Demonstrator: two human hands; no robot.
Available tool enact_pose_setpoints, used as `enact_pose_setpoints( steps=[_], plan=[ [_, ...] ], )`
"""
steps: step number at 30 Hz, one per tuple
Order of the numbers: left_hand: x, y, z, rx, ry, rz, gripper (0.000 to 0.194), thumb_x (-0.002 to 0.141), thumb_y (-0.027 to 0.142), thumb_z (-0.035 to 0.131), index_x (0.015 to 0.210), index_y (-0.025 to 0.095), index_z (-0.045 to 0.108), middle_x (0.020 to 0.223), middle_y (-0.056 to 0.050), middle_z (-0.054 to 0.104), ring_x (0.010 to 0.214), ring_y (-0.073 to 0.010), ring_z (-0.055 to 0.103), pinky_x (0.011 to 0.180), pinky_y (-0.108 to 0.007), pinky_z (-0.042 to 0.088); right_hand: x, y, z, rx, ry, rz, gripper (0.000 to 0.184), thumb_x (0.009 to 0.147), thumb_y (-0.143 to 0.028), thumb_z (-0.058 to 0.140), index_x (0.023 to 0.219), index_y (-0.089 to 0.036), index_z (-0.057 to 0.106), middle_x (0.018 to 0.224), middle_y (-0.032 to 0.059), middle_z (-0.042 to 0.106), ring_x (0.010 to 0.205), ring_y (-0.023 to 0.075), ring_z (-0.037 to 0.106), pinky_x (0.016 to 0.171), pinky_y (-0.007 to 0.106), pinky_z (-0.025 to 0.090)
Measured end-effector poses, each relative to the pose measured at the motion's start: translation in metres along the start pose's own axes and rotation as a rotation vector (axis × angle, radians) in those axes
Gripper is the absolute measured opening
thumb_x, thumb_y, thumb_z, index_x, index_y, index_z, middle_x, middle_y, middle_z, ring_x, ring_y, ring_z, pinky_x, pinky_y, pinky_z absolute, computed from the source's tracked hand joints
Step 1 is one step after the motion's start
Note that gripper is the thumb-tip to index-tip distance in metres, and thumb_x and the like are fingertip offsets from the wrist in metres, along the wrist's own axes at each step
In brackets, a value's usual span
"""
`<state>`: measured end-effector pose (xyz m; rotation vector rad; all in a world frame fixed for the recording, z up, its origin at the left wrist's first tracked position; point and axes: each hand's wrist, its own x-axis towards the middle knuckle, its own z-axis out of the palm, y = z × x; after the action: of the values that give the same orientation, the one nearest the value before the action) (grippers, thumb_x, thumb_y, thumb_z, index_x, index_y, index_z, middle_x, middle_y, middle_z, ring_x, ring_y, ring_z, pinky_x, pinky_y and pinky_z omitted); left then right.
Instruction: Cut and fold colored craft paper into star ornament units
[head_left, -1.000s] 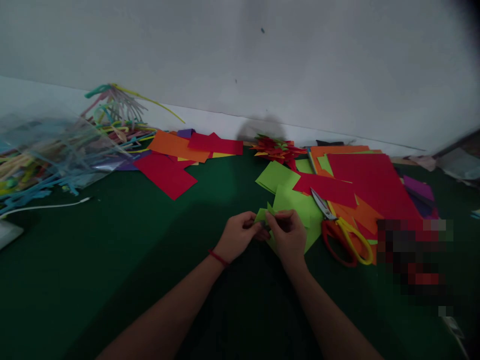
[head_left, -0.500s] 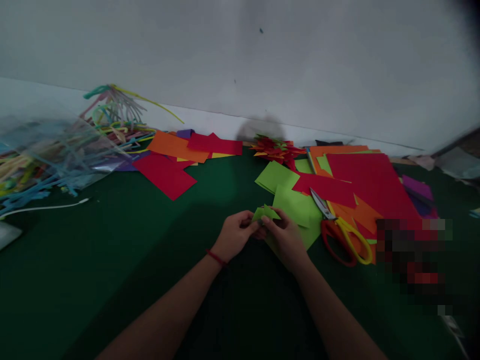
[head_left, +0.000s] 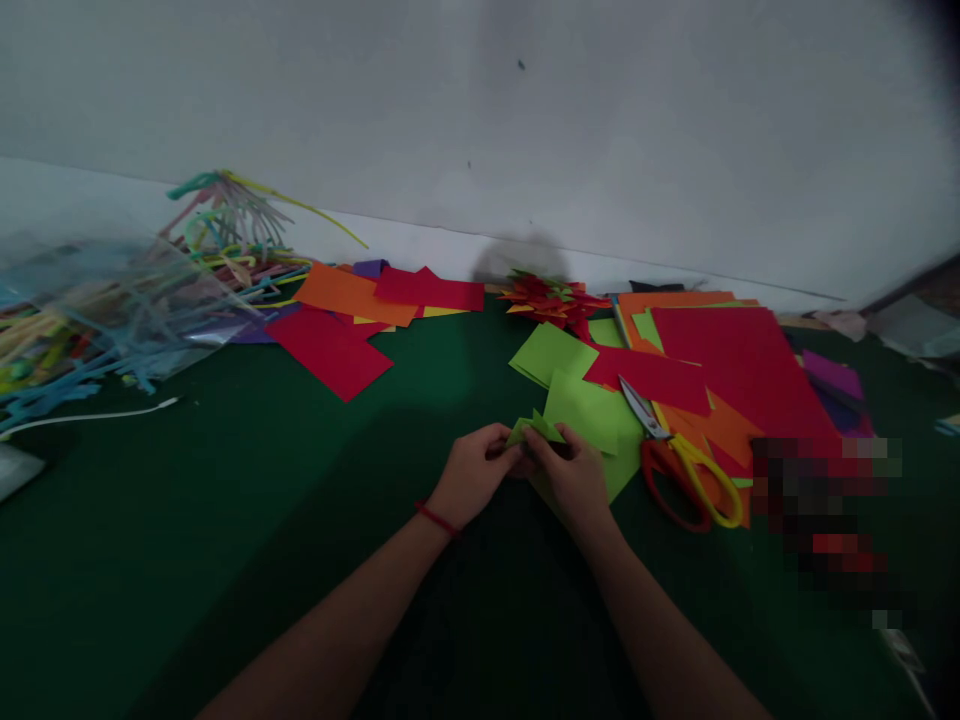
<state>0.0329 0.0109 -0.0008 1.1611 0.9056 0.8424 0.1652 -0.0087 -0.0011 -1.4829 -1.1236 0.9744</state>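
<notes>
A small folded piece of green paper [head_left: 541, 424] is pinched between my two hands. My left hand [head_left: 480, 470] grips its left side, fingers closed. From the right, my right hand [head_left: 574, 478] closes thumb and fingers on the same piece; its lower part is hidden by the fingers. Just behind and right of my right hand lie light green paper sheets [head_left: 589, 405]. Scissors [head_left: 686, 460] with one red and one yellow handle loop rest farther right, blades pointing up and left, over orange paper.
A cluster of folded red, orange and green paper pieces [head_left: 551, 298] sits near the wall. Red sheets [head_left: 739, 360] are stacked at the right. Orange paper [head_left: 349, 295] and red paper [head_left: 337, 350] lie left. Pipe cleaners [head_left: 240, 220] and a clear plastic bag [head_left: 135, 270] fill the far left.
My fingers have shifted slightly on the green paper, the right thumb or finger now higher over its fold. The other things look unmoved.
</notes>
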Motion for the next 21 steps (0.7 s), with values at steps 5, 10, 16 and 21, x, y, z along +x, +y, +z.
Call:
enact_pose_setpoints(
  steps=[5, 10, 16, 21],
  plan=[
    [-0.0001, 0.0006, -0.001, -0.02, -0.015, -0.034, 0.014, 0.075, 0.022, 0.059, 0.085, 0.013, 0.059, 0.08, -0.004, 0.066, 0.076, -0.0163, 0.065, 0.077, -0.033, 0.052, 0.0, -0.0026, -0.0003, 0.079, -0.002, 0.019, 0.023, 0.07, -0.04, 0.064, 0.072, -0.017, 0.061, 0.065, 0.0012, 0.063, 0.061, 0.0168, 0.059, 0.056, 0.029, 0.046],
    [-0.0003, 0.001, 0.0005, -0.031, -0.012, -0.035, 0.015, 0.07, 0.02, 0.064, 0.083, 0.013, 0.059, 0.081, -0.004, 0.067, 0.078, -0.0164, 0.065, 0.077, -0.033, 0.051, 0.0007, -0.0088, -0.0036, 0.097, 0.044, 0.044, 0.023, 0.069, -0.042, 0.064, 0.065, -0.02, 0.058, 0.056, -0.0015, 0.057, 0.052, 0.0146, 0.053, 0.048, 0.027, 0.042],
    [-0.0013, 0.0016, 0.0029, -0.081, -0.012, -0.041, 0.014, 0.079, 0.026, 0.055, 0.081, 0.012, 0.058, 0.077, -0.006, 0.068, 0.074, -0.0167, 0.066, 0.076, -0.034, 0.053, 0.0006, -0.0093, -0.0019, 0.071, 0.1, 0.012, 0.026, 0.07, -0.042, 0.063, 0.06, -0.02, 0.053, 0.051, -0.0031, 0.05, 0.047, 0.0123, 0.047, 0.045, 0.025, 0.038],
    [-0.0021, 0.0013, 0.0049, -0.058, 0.021, -0.032, 0.017, 0.081, 0.027, 0.052, 0.082, 0.011, 0.057, 0.077, -0.007, 0.068, 0.071, -0.0166, 0.066, 0.074, -0.034, 0.054, -0.0007, -0.0086, -0.0014, 0.052, 0.103, -0.013, 0.026, 0.07, -0.042, 0.063, 0.06, -0.019, 0.053, 0.051, -0.003, 0.051, 0.048, 0.0125, 0.048, 0.046, 0.025, 0.038]
  ],
)
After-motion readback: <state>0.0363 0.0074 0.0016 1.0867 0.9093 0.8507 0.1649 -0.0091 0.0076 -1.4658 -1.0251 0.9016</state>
